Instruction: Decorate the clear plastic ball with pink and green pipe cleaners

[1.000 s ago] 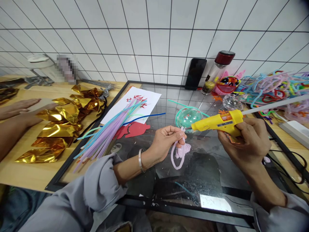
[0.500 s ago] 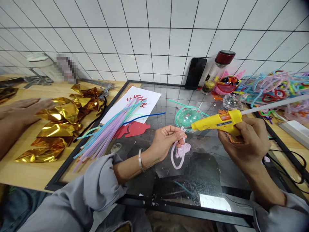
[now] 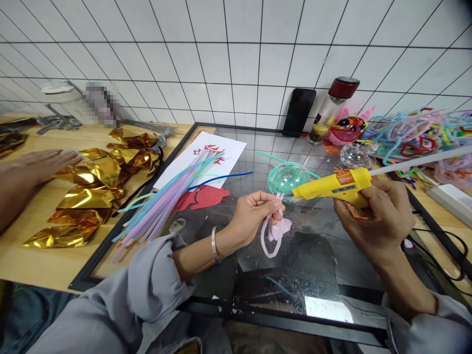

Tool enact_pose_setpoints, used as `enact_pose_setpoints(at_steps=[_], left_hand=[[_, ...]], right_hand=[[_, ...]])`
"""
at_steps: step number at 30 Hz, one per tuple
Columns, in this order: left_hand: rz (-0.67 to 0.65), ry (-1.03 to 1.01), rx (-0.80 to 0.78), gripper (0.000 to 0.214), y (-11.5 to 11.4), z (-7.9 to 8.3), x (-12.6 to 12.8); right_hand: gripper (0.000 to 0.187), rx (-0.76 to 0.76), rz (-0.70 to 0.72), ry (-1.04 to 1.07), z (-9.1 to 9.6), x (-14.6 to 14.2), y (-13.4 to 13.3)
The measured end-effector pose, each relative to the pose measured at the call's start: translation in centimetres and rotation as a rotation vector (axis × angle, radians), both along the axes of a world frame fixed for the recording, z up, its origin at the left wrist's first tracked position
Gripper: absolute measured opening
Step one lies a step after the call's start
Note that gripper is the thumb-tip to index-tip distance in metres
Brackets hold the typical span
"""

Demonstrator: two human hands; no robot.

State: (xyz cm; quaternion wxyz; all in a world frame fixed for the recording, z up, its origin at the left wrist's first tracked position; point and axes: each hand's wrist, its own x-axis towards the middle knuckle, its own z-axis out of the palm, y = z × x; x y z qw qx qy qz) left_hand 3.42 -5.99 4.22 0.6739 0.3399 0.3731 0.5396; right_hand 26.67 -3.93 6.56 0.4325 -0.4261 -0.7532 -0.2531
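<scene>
My left hand (image 3: 252, 214) pinches the top of a pale pink pipe-cleaner shape (image 3: 275, 236), a loop with a small ruffled piece, held over the glass sheet (image 3: 324, 255). My right hand (image 3: 379, 216) grips a yellow hot glue gun (image 3: 334, 187) with a white glue stick out of its back. The gun's nozzle points left, close to my left fingertips and the top of the pink shape. Just behind the nozzle lies a clear teal-tinted half sphere (image 3: 285, 178).
A bundle of purple and blue pipe cleaners (image 3: 165, 199) lies left on the glass beside white paper (image 3: 204, 160) and red cutouts. Gold foil pieces (image 3: 92, 189) cover the wooden table, where another person's hand (image 3: 40, 164) rests. A phone, bottle (image 3: 332, 110), clear ball and pipe-cleaner pile stand behind.
My hands, the glue gun and the pink shape stay almost still. The other person's hand at the left has shifted slightly on the table.
</scene>
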Motion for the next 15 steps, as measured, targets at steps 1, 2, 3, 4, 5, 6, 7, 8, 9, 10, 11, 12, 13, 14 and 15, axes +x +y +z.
enact_pose_setpoints(at_steps=[1,2,3,4,5,6,7,8,9,10,11,12,13,14,15], left_hand=[[0.0,0.0,0.002,0.036,0.0,0.0,0.0],[-0.001,0.001,0.004,0.036,0.0,-0.1,0.0],[-0.004,0.003,0.005,0.036,0.0,-0.1,0.0],[-0.008,0.004,0.005,0.035,0.0,-0.2,0.0],[-0.009,0.005,0.004,0.035,0.0,-0.2,0.0],[-0.009,0.007,0.002,0.035,0.0,-0.2,0.0],[-0.007,0.008,-0.003,0.035,0.0,-0.1,0.0],[-0.005,0.01,-0.008,0.035,0.0,-0.1,0.0],[-0.002,0.01,-0.012,0.035,0.0,0.0,0.0],[0.0,0.011,-0.015,0.036,-0.1,0.0,0.0],[-0.001,0.01,-0.017,0.036,-0.1,0.1,0.0],[-0.001,0.01,-0.016,0.037,-0.1,0.1,0.0],[-0.002,0.011,-0.014,0.037,-0.1,0.1,0.0],[-0.004,0.017,-0.012,0.037,-0.1,0.1,0.0],[-0.007,0.025,-0.011,0.036,-0.1,0.0,0.0]], right_hand=[[0.018,-0.013,-0.013,0.006,0.0,0.0,0.0],[0.018,-0.025,-0.023,0.01,0.0,0.1,0.0],[0.017,-0.029,-0.028,0.015,0.0,0.1,0.0],[0.017,-0.03,-0.028,0.016,0.0,0.1,0.0],[0.018,-0.022,-0.019,0.015,0.0,0.1,0.1],[0.019,-0.003,-0.005,0.015,0.0,0.1,0.1],[0.02,0.017,0.009,0.014,0.0,0.1,0.1],[0.022,0.032,0.018,0.015,-0.1,0.1,0.2],[0.023,0.052,0.022,0.023,-0.1,0.2,0.3],[0.023,0.063,0.016,0.037,-0.1,0.3,0.4],[0.023,0.066,-0.004,0.063,-0.2,0.4,0.5],[0.023,0.068,-0.037,0.101,-0.3,0.6,0.8],[0.023,0.042,-0.083,0.142,-0.4,0.9,1.1],[0.024,0.036,-0.143,0.205,-0.5,1.4,1.5],[0.026,0.018,-0.196,0.257,-0.7,1.9,2.0]])
